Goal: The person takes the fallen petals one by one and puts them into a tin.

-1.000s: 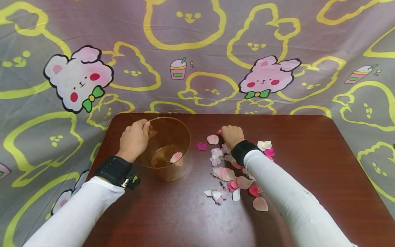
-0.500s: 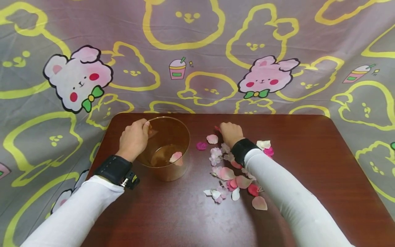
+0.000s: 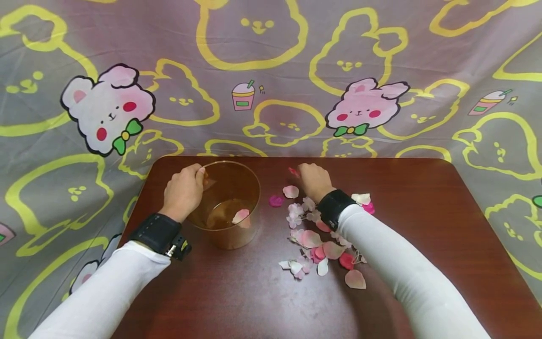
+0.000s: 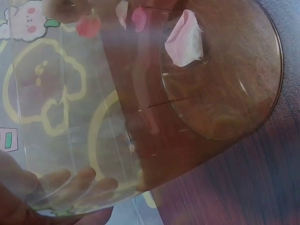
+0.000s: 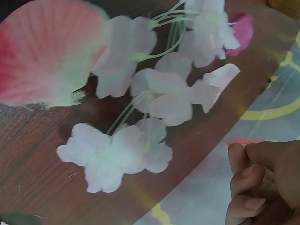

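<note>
The left hand (image 3: 183, 192) holds the tub (image 3: 230, 239) by its rim. The right hand (image 3: 315, 182) is right of the tub, finger and thumb pinched, other fingers curled.

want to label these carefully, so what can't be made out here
- Thin red petal in the right grip: head view, blurred; right wrist view, mostly hidden by the fingers.
- Left grip on the clear amber bucket: left wrist view, cut off by left and bottom edges.
- Part of the reddish-brown tabletop: head view, hidden by the white right sleeve.

pale glare on the tabletop (image 3: 271, 296)
</note>
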`<action>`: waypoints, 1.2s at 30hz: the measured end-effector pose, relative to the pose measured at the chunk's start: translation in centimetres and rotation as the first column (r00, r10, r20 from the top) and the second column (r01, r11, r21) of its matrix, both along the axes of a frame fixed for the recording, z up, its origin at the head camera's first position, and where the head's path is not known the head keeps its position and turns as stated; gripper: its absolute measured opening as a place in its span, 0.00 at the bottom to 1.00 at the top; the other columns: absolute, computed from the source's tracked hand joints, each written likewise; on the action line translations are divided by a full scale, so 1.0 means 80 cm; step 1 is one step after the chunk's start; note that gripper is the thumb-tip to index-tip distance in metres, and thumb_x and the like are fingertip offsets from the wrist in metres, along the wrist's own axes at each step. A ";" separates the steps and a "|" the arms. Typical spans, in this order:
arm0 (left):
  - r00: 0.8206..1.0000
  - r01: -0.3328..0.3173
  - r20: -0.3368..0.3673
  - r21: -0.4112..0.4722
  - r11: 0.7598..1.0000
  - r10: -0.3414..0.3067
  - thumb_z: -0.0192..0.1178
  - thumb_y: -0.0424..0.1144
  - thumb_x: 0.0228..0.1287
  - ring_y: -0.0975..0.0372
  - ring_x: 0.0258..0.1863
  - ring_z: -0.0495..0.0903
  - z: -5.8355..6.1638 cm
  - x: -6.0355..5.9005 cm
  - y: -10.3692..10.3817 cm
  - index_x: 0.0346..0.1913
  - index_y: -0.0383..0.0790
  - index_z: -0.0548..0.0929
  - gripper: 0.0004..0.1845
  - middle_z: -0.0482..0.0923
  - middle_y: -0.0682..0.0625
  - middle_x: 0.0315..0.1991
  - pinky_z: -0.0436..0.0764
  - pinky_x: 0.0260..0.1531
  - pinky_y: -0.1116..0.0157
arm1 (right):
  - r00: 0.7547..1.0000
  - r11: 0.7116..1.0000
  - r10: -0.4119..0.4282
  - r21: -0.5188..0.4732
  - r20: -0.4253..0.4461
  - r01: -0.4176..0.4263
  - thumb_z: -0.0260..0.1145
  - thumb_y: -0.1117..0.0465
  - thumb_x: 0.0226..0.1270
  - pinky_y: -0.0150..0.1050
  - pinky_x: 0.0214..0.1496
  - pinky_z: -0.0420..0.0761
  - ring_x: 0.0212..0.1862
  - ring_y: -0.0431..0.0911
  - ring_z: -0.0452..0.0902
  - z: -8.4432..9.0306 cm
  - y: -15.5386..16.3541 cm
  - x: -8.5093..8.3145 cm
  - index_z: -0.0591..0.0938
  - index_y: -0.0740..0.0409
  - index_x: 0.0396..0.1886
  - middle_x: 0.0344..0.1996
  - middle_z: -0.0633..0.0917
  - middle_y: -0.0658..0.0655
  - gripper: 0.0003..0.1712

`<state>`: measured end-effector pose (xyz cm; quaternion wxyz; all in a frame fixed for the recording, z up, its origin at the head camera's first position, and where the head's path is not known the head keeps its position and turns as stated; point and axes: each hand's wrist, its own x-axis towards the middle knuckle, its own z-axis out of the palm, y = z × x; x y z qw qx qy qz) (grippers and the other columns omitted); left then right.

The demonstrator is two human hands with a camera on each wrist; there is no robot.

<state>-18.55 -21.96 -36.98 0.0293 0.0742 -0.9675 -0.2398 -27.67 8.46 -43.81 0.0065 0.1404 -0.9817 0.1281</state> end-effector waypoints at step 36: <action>1.000 -0.004 -0.012 -0.001 1.000 0.004 0.42 0.45 0.82 0.36 0.45 0.83 0.002 0.000 0.000 0.41 0.41 0.80 0.18 0.84 0.39 0.38 0.75 0.38 0.42 | 0.980 0.964 0.175 -0.185 -0.095 -0.190 0.64 0.61 0.72 0.37 0.26 0.67 0.25 0.44 0.73 0.058 -0.029 0.049 0.85 0.55 0.33 0.23 0.81 0.51 0.07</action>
